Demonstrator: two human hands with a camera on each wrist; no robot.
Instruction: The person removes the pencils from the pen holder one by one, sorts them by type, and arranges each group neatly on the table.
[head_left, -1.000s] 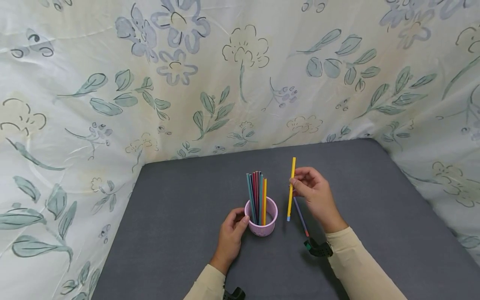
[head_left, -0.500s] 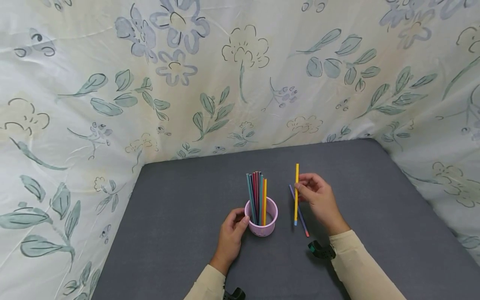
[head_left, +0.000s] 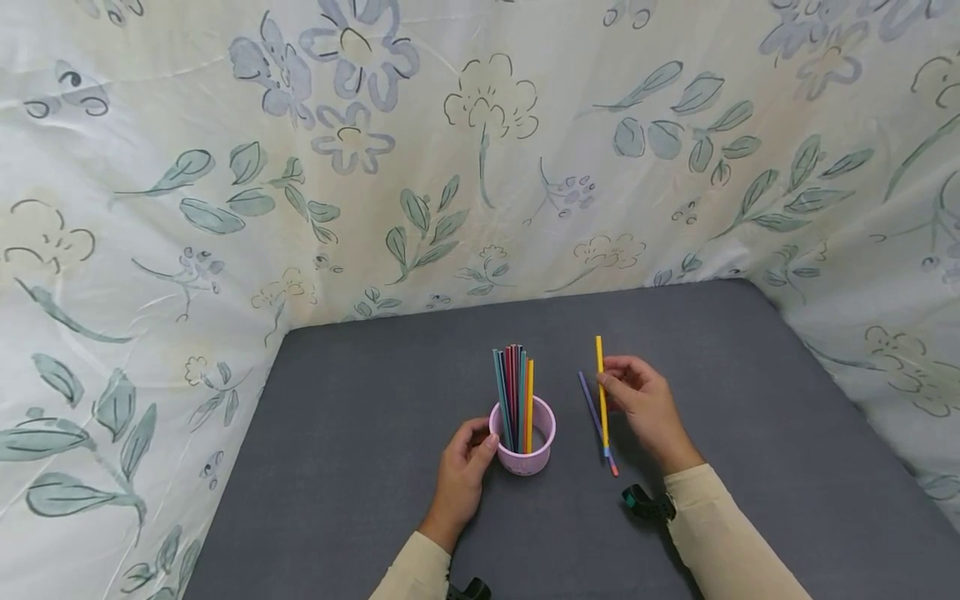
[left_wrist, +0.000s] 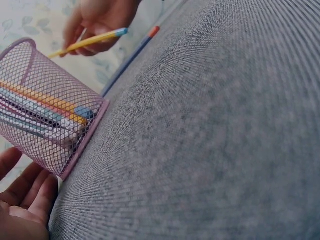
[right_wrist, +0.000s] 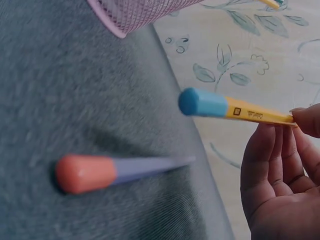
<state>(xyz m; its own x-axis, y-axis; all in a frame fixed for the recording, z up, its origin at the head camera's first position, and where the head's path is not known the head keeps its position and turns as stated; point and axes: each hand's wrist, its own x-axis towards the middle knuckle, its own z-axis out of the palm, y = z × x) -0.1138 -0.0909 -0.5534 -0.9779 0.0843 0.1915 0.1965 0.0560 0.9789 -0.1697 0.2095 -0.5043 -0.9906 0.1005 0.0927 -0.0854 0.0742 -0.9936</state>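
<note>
A pink mesh pencil cup (head_left: 525, 465) stands upright with several coloured pencils (head_left: 513, 392) leaning in it. My left hand (head_left: 461, 479) holds the cup at its left side, thumb at the rim; in the left wrist view its fingers lie close against the mesh. To the right, my right hand (head_left: 648, 408) pinches a yellow pencil (right_wrist: 255, 115) with a blue end between thumb and fingertips. That blue end points down toward me, raised over the cloth in the right wrist view. Below it a purple pencil (head_left: 588, 397) with a red end (right_wrist: 85, 173) lies on the table.
Dark grey cloth covers the table (head_left: 360, 400). Flower-printed fabric (head_left: 420, 142) hangs behind it and along both sides. Black bands (head_left: 647, 503) sit at both wrists, by the cream sleeves (head_left: 720, 525).
My right hand has moved slightly right and toward me with the yellow pencil, which now overlaps the purple one's lower part in the head view. My left hand and the cup have stayed still.
</note>
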